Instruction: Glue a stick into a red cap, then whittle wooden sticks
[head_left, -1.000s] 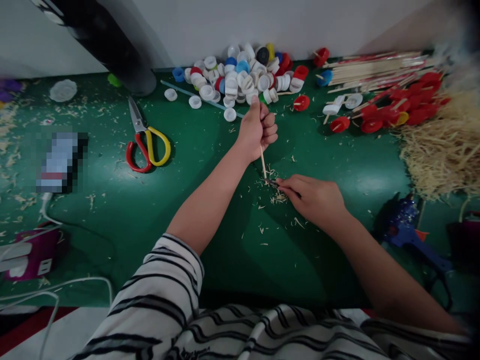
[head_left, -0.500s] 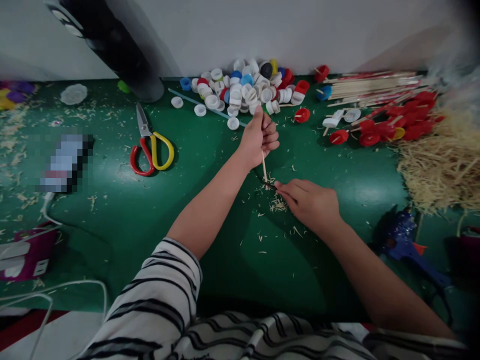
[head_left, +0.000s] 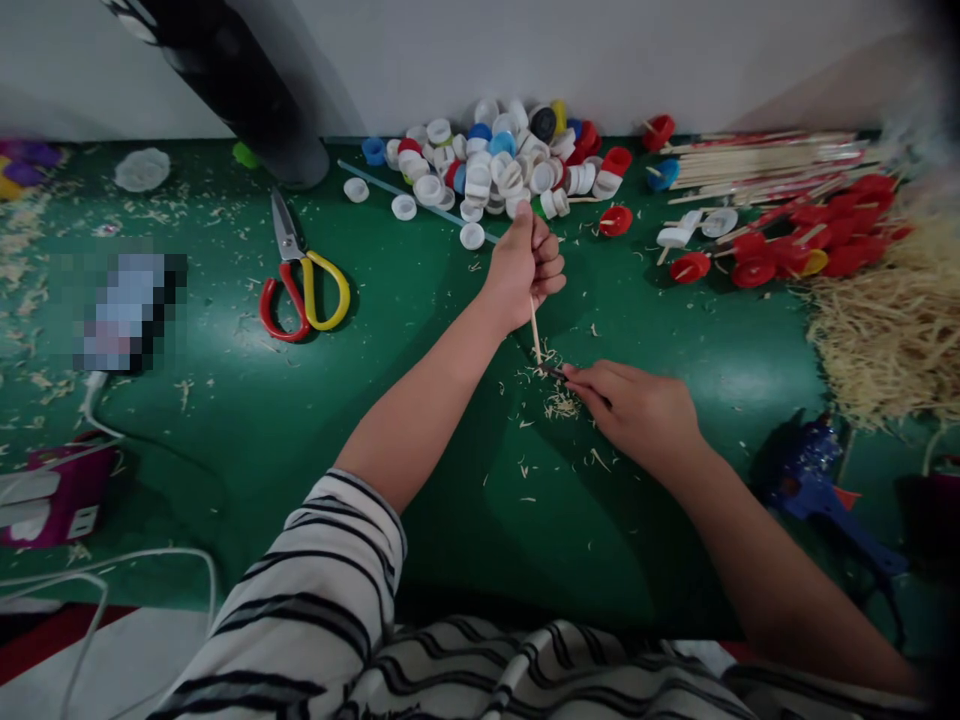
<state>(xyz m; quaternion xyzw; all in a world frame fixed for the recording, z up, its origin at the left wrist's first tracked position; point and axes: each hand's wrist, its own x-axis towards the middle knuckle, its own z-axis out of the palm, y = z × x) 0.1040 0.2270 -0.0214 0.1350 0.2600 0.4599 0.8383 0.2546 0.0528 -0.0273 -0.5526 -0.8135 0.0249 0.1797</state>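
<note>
My left hand is closed around a thin wooden stick, whose lower end points down toward me. In my right hand I pinch a small dark blade, and its edge meets the stick's lower end. Most of the blade is hidden by my fingers, so its full shape cannot be made out. Curled wood shavings lie on the green table under and around the stick's tip. Just beyond my left hand is a heap of bottle caps, mostly white.
Scissors with red and yellow handles lie left, near a phone on a cable. A dark bottle stands behind. At right are bundled sticks, red caps on sticks, wood wool and a blue glue gun.
The camera view has shifted slightly. Both hands keep their grips, with the blade still at the stick's lower end.
</note>
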